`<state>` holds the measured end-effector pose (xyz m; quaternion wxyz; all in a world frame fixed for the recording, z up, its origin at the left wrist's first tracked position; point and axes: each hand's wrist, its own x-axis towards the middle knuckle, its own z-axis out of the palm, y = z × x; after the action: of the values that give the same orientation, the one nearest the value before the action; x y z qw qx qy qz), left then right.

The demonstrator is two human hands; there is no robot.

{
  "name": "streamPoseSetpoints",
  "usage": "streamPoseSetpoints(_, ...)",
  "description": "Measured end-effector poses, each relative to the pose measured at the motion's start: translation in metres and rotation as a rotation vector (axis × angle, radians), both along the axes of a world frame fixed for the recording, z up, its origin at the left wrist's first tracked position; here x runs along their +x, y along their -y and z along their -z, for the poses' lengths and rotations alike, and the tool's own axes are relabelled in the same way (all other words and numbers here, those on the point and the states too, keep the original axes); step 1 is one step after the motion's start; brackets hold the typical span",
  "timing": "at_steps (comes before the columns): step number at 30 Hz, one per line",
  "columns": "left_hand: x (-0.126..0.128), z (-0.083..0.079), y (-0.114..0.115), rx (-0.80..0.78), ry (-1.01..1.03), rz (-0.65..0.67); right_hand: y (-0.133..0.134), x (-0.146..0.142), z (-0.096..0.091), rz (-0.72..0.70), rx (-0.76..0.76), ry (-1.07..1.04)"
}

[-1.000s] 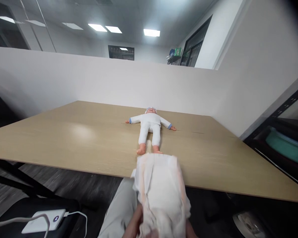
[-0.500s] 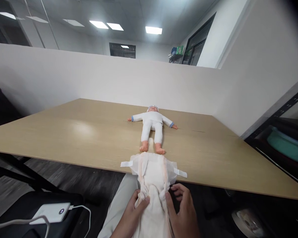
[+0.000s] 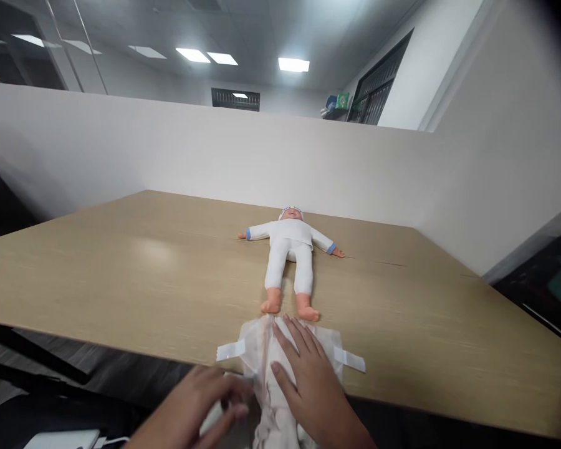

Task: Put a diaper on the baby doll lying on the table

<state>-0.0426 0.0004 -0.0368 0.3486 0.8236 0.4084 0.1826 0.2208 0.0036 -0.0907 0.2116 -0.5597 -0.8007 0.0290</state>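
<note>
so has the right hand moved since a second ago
Yes. The right hand has come forward over the near edge of the table and now lies flat on the diaper, fingertips close to the feet of the doll.

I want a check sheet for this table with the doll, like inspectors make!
Surface: light wooden table, glossy.
Job's things: baby doll in white suit, face up; white disposable diaper spread at the near edge by its feet.
Clutter: nothing seen.
Hands: right hand flat on diaper; left hand at its left side, grip unclear.
Cables: white lead by a white power bank, off the table.
Surroundings: white partition wall, ceiling light panels.
</note>
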Motion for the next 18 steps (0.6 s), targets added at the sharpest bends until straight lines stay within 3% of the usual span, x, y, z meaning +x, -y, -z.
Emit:
streamPoseSetpoints(2, 0.0, -0.018, -0.045, 0.21, -0.037, -0.009, -0.001, 0.0, 0.0, 0.002, 0.004, 0.012)
streamPoseSetpoints(5, 0.027, -0.024, -0.119, 0.613, -0.211, -0.095, 0.0, -0.001, -0.002, 0.013, 0.02, 0.023)
streamPoseSetpoints(7, 0.055, -0.019, -0.16, 0.779, -0.336, 0.008, 0.0, -0.001, -0.001, 0.02, 0.032, 0.028)
streamPoseSetpoints(9, 0.083, -0.015, -0.189, 0.897, -0.425, 0.225, -0.001, -0.001, 0.0, 0.022, 0.038, 0.036)
streamPoseSetpoints(13, 0.121, -0.008, -0.212, 0.987, -0.492, 0.589, -0.003, -0.001, 0.003, 0.007, 0.045, 0.04)
streamPoseSetpoints(18, 0.141, -0.005, -0.22, 1.02, -0.37, 0.795, -0.005, 0.002, 0.002, -0.032, 0.035, 0.021)
